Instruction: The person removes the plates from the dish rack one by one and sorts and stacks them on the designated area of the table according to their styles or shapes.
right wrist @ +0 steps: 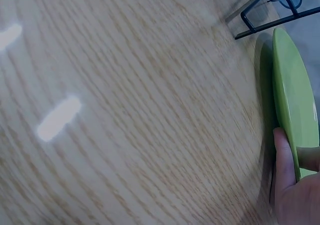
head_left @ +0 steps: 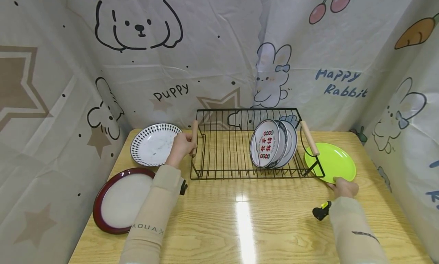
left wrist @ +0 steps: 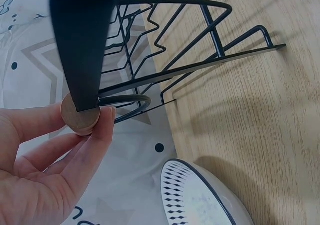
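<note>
A black wire dish rack (head_left: 226,174) with wooden handles stands mid-table. My left hand (head_left: 181,146) grips its left wooden handle (left wrist: 82,119), thumb and fingers pinching it in the left wrist view. On the right, my right hand (head_left: 344,188) pinches the near rim of a bright green plate (head_left: 334,161); in the right wrist view the plate (right wrist: 295,95) has the thumb on one side and fingers on the other. Several dishes stand on edge in the rack's right half, the front one a white bowl (head_left: 265,142) with red characters.
A white dish (head_left: 151,149) with a black diamond rim lies left of the rack. Nearer sits a dark-red-rimmed plate (head_left: 125,201), partly behind my left sleeve. Printed curtains (head_left: 219,66) hang behind and along both sides of the wooden table (head_left: 274,218).
</note>
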The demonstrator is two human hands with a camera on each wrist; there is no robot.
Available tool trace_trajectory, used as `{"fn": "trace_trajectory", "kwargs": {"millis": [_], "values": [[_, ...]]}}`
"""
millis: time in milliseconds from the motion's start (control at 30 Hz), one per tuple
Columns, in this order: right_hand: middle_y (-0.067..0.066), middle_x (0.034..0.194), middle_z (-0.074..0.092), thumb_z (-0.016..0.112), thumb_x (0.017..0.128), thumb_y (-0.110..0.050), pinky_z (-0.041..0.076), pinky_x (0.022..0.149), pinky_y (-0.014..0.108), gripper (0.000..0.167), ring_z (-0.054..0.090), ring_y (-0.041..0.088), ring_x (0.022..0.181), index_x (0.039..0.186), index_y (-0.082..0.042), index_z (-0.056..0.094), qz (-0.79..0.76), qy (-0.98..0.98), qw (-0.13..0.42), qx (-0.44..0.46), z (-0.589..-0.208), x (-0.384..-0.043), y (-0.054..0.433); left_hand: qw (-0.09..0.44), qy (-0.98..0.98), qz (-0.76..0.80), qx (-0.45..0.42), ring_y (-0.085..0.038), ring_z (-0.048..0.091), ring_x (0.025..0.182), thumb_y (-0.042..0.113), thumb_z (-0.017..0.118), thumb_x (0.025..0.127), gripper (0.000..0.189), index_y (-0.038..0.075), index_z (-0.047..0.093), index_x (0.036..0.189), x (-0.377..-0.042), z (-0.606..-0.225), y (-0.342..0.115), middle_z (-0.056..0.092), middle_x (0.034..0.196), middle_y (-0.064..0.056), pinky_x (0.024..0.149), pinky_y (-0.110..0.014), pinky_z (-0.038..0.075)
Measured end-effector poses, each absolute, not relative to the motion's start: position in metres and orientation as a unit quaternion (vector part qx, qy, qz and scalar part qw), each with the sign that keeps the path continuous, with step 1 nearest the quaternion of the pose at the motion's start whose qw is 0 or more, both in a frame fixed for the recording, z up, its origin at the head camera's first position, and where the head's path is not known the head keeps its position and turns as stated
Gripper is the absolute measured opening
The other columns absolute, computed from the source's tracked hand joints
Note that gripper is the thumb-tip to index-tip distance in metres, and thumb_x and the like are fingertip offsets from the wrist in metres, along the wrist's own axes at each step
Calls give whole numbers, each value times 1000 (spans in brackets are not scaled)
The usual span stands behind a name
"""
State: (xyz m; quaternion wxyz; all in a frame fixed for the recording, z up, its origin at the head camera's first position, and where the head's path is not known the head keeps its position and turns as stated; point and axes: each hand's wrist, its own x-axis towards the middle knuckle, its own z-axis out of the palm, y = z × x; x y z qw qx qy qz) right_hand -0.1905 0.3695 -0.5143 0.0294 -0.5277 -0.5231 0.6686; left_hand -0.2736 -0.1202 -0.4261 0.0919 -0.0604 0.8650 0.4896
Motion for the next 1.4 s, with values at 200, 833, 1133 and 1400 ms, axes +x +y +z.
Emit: {"fn": "trace_trajectory", "kwargs": {"millis": [200,833,1133,1400], "values": [[2,128,29,54,84,2,46,80,12,74,49,2,87,144,-4,9,651,-536,33,-537,-514,-191,372,94,866,488,-59,-17,58,57,-3,52,86,33,-7,57,117,-272,-425,-119,62,96,-30,65,-38,53],[7,99,40,57,85,0,52,69,17,68,54,3,45,142,2,18,614,-585,26,-530,-515,-191,374,94,868,483,-65,-40,62,86,-3,51,86,31,-7,58,116,-272,-424,-119,62,101,-28,64,-34,53],[22,128,34,56,86,-6,53,67,20,77,57,8,48,143,-4,5,570,-650,21,-502,-521,-188,376,96,864,490,-68,-40,62,88,-3,53,85,36,-7,55,121,-274,-426,-119,60,106,-28,61,-28,53],[28,142,12,46,86,-24,24,104,53,72,21,44,129,141,1,7,414,-792,76,-442,-502,-191,381,93,869,481,-66,-38,63,87,-3,53,85,34,-7,57,118,-274,-426,-120,61,104,-27,61,-28,52]]}}
